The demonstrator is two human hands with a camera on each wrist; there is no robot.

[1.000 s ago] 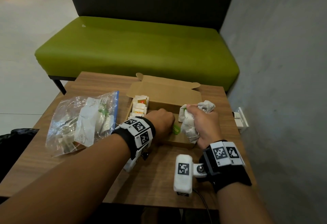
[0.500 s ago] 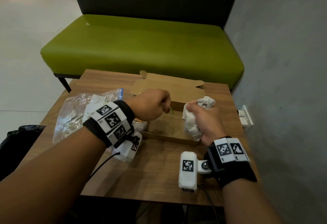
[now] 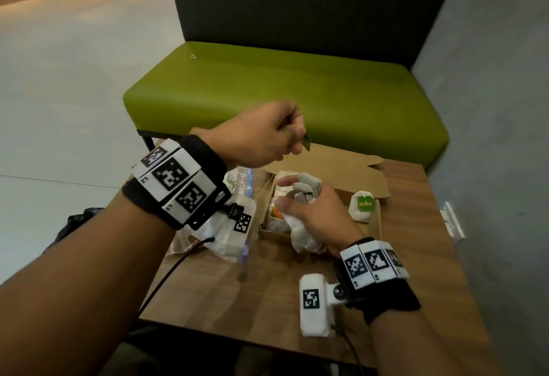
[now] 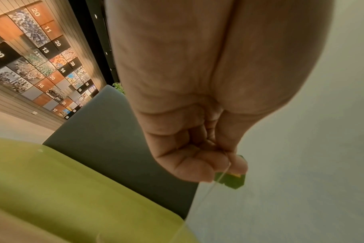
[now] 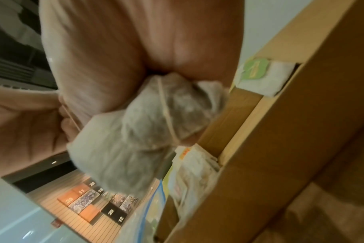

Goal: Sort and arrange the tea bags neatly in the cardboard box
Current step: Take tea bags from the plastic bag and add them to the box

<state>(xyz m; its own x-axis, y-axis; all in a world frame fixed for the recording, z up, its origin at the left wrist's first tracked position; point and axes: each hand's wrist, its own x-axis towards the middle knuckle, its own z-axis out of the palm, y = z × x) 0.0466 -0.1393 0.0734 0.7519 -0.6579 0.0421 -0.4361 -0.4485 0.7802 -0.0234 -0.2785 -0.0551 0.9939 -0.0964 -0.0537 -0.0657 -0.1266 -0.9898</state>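
Pinching a green tag (image 3: 306,141), the left hand (image 3: 261,137) draws its thread upward at frame centre. The right hand (image 3: 315,215) clutches a bunch of tea bags (image 3: 306,191) over the cardboard box (image 3: 375,221). Light, soft and tangle-prone, they are probably best taken by their tags.

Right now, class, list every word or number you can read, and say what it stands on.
"20", "11", "13", "14", "15", "17": wall panels in the left wrist view.
"20", "12", "11", "13": the same wall panels in the right wrist view.
Tea bag tags: print too blurred.
Wristband markers: patterns only, tiny characters unreadable.

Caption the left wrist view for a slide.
Left hand pinches a green tea-bag tag, its string trailing down, above the green bench.
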